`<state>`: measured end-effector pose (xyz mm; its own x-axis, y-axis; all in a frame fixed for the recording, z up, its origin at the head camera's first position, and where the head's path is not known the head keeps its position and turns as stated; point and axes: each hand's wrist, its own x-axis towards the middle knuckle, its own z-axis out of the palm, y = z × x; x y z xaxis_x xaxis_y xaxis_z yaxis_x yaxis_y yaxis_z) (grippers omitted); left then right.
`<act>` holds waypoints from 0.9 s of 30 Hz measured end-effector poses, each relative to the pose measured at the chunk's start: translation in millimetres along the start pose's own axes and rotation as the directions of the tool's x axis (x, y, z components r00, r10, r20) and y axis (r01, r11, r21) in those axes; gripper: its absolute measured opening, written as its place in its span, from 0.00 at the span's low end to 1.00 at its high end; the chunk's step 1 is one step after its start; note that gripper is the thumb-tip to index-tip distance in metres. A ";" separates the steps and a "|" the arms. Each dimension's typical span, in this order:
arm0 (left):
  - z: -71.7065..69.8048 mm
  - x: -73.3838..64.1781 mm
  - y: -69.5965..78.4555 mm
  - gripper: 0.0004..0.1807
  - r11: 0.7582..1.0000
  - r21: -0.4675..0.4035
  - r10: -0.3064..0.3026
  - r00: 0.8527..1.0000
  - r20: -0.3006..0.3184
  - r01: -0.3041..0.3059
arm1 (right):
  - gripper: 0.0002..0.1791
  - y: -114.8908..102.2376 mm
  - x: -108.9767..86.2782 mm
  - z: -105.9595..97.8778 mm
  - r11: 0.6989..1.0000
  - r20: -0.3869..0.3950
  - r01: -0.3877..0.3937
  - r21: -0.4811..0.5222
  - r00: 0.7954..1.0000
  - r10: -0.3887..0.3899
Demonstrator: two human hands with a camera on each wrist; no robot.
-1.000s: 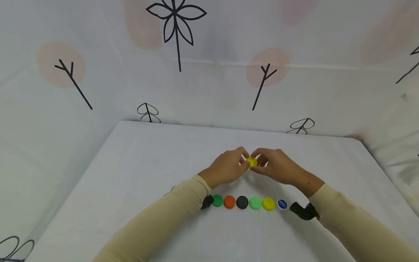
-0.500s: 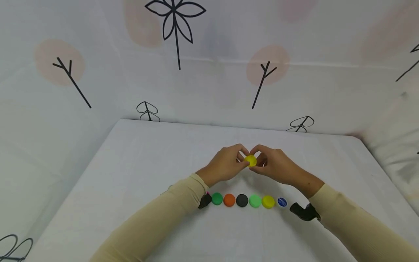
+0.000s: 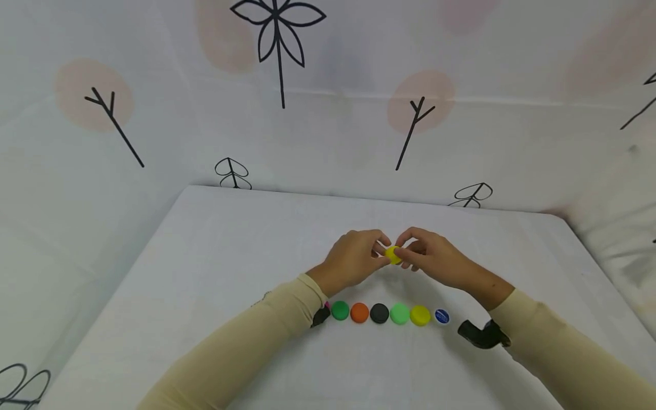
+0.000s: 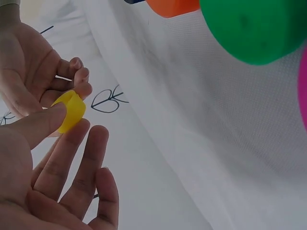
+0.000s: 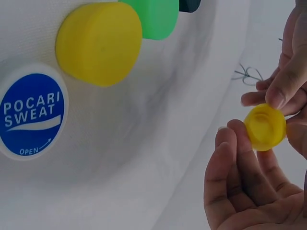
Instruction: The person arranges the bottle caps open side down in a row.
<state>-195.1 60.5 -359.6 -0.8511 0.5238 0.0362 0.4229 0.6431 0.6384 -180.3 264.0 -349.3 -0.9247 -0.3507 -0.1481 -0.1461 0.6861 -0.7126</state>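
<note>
A small yellow bottle cap (image 3: 393,254) is held up between both hands over the table. The left hand (image 3: 353,259) pinches it from the left; the left wrist view has the left thumb (image 4: 50,117) on its side and a finger behind it. From the other side the right hand (image 3: 435,256) grips the same cap, its thumb overlapping the cap's face in the head view. In the right wrist view the hollow yellow cap (image 5: 265,127) turns its open side to the camera, fingers of both hands round its rim.
A row of caps lies nearer the body: dark green (image 3: 340,310), orange (image 3: 359,312), black (image 3: 379,313), light green (image 3: 400,314), larger yellow (image 3: 420,315), and a white-and-blue POCARI SWEAT cap (image 5: 33,115). A pink item (image 4: 303,91) is partly cut off. White cloth wall (image 3: 328,142) stands behind.
The right hand has shifted slightly right and turned, its thumb moving over the yellow cap's face. The left hand keeps hold of the cap; the row stays put.
</note>
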 end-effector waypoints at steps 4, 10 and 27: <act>-0.3 -1.7 0.2 0.13 0.999 0.023 0.024 1.000 -0.010 -0.024 | 0.15 0.5 -0.5 0.2 1.000 0.006 0.001 0.021 1.000 -0.001; -0.4 -4.1 -0.8 0.12 1.000 0.005 0.016 1.000 -0.003 -0.016 | 0.13 3.3 -1.3 1.2 0.999 0.005 0.012 0.049 1.000 -0.012; -4.5 -6.3 -1.9 0.18 0.996 -0.083 0.024 1.000 0.003 -0.024 | 0.16 3.1 -9.4 5.3 0.993 -0.106 0.107 0.052 0.989 -0.101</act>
<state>-191.9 53.5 -357.7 -0.8397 0.5407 0.0497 0.4158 0.5815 0.6993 -170.2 266.0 -353.8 -0.9373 -0.3486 -0.0017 -0.2258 0.6107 -0.7590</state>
